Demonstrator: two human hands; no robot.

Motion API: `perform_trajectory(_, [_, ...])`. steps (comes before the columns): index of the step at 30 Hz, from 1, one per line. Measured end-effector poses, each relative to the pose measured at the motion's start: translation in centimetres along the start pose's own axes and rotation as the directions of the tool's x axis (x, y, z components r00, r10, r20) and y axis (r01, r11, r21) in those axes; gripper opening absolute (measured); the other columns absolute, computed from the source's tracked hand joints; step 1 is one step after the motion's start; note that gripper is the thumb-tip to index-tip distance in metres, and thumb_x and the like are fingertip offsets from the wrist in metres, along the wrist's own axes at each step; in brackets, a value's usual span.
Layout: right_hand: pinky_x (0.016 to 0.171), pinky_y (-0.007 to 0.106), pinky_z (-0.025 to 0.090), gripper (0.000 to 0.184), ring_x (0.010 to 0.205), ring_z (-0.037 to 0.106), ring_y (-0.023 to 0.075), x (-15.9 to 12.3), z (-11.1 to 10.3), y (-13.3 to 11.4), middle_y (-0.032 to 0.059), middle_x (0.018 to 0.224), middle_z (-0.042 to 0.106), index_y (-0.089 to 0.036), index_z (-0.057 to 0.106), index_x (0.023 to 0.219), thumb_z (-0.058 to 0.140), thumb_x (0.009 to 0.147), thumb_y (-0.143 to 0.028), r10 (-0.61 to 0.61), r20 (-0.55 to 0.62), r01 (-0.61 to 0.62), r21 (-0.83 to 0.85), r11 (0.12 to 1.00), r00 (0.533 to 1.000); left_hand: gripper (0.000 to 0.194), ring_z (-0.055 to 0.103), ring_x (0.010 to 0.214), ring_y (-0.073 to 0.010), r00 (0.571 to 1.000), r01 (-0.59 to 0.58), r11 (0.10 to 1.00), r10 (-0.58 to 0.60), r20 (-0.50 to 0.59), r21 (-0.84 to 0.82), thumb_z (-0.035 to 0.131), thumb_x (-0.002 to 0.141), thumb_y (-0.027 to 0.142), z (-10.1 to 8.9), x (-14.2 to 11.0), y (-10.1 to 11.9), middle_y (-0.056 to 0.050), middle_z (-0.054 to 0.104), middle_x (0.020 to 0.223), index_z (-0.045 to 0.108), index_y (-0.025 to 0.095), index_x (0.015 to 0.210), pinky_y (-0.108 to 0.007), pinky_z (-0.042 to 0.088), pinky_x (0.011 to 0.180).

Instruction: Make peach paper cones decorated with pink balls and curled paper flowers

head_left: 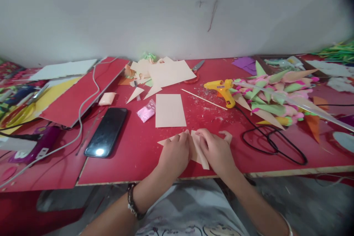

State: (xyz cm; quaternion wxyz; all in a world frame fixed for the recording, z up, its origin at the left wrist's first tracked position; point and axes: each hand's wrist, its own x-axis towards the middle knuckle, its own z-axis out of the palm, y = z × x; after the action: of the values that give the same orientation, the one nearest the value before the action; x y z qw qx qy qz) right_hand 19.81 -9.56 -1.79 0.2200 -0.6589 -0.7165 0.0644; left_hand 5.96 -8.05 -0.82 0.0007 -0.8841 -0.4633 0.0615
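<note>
Both my hands work on one cream paper sheet [195, 152] near the table's front edge. Its right side is curled or folded over. My left hand [175, 153] presses on the sheet with bent fingers, and a pointed paper corner sticks out to its left. The fingers of my right hand [217, 151] pinch the curled edge. Just beyond my hands lies a flat cream paper rectangle [170, 110]. A thin stick [204, 99] rests on the table behind my right hand. The yellow glue gun [222, 91] lies farther back to the right.
A phone [106, 132] and a pink packet [146, 110] lie left. Paper cones [272, 94] are heaped right, near a looped black cord [265, 138]. Behind are cream sheets [171, 73] and scissors [197, 66]. A white cable [81, 107] crosses a red board [83, 92].
</note>
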Motion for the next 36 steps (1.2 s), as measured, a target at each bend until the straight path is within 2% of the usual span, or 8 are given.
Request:
perform_trajectory(5, [0.085,0.036,0.02,0.018,0.065,0.062,0.0156,-1.0,-0.2,1.0,0.0007,0.074,0.069,-0.021,0.057,0.081,0.04,0.08,-0.016,0.071,-0.053,-0.068,0.047,0.997,0.996,0.045,0.055,0.086,-0.0204,1.0,-0.011,1.0,0.011,-0.018,0.005,0.039,0.084,0.019,-0.1,-0.1,0.1,-0.012,0.054,0.103,0.034,0.007,0.127,-0.03,0.045,0.062])
perform_trajectory(8, [0.087,0.039,0.022,0.018,0.075,0.062,0.0196,-1.2,-0.7,0.6,0.0033,0.082,0.069,-0.023,0.056,0.093,0.045,0.079,-0.029,0.145,-0.017,-0.141,0.162,0.977,0.989,0.046,0.055,0.088,-0.0207,1.0,-0.008,1.0,0.008,0.002,0.004,0.041,0.083,0.018,-0.3,-0.1,0.1,-0.013,0.053,0.104,0.034,0.008,0.127,-0.03,0.045,0.063])
perform_trajectory(11, [0.09,0.044,0.021,0.032,0.083,0.06,0.0226,-1.3,-1.0,-0.3,0.0052,0.091,0.067,-0.024,0.051,0.102,0.052,0.074,-0.039,0.182,0.054,-0.19,0.262,0.946,0.982,0.049,0.055,0.088,-0.0211,1.0,-0.002,1.0,0.002,0.022,-0.002,0.042,0.082,0.017,-0.5,-0.1,0.1,-0.013,0.053,0.104,0.031,0.008,0.129,-0.031,0.045,0.063])
perform_trajectory(17, [0.087,0.044,0.025,0.033,0.072,0.061,0.0203,-1.9,-0.9,-0.3,0.0008,0.073,0.067,-0.025,0.048,0.106,0.048,0.073,-0.024,0.208,0.076,-0.222,0.34,0.914,0.975,0.045,0.054,0.086,-0.0209,0.999,-0.011,1.0,0.011,-0.033,0.019,0.038,0.084,0.019,-0.1,-0.1,0.1,-0.013,0.053,0.104,0.033,0.008,0.128,-0.031,0.045,0.062])
perform_trajectory(23, [0.083,0.04,0.025,0.021,0.064,0.061,0.0184,-2.6,-1.3,0.6,-0.0026,0.062,0.064,-0.023,0.049,0.098,0.042,0.078,-0.022,0.198,0.084,-0.212,0.216,0.953,0.977,0.043,0.055,0.086,-0.0204,0.999,-0.001,1.0,0.002,-0.033,0.03,0.035,0.085,0.021,-0.1,-0.1,0.1,-0.012,0.054,0.106,0.036,0.01,0.127,-0.03,0.045,0.063])
perform_trajectory(28, [0.086,0.039,0.019,0.019,0.07,0.062,0.0163,-3.7,-1.6,0.9,-0.0015,0.078,0.068,-0.024,0.057,0.083,0.04,0.08,-0.017,0.08,0.027,-0.082,0.113,0.99,0.996,0.046,0.055,0.086,-0.0209,1.0,0.003,1.0,-0.002,-0.027,0.011,0.036,0.084,0.021,-0.2,-0.1,0.1,-0.013,0.054,0.106,0.033,0.008,0.129,-0.031,0.045,0.063])
perform_trajectory(32, [0.086,0.04,0.019,0.024,0.07,0.061,0.0158,-4.9,-2.1,1.7,-0.0017,0.075,0.067,-0.026,0.061,0.082,0.04,0.079,-0.015,0.002,0.007,-0.002,0.045,0.999,1.0,0.045,0.054,0.088,-0.0203,1.0,-0.004,1.0,0.004,-0.02,0.008,0.037,0.084,0.022,-0.2,-0.2,0.0,-0.013,0.052,0.111,0.035,0.011,0.128,-0.03,0.045,0.065])
perform_trajectory(36, [0.082,0.038,0.026,0.025,0.063,0.059,0.0156,-5.6,-3.4,3.9,-0.0012,0.071,0.067,-0.026,0.061,0.085,0.041,0.076,-0.015,-0.036,0.132,0.034,0.014,0.999,0.991,0.045,0.054,0.087,-0.0216,1.0,-0.005,1.0,0.006,-0.015,0.002,0.036,0.085,0.022,-0.2,-0.1,0.0,-0.013,0.052,0.109,0.034,0.01,0.128,-0.032,0.045,0.065])
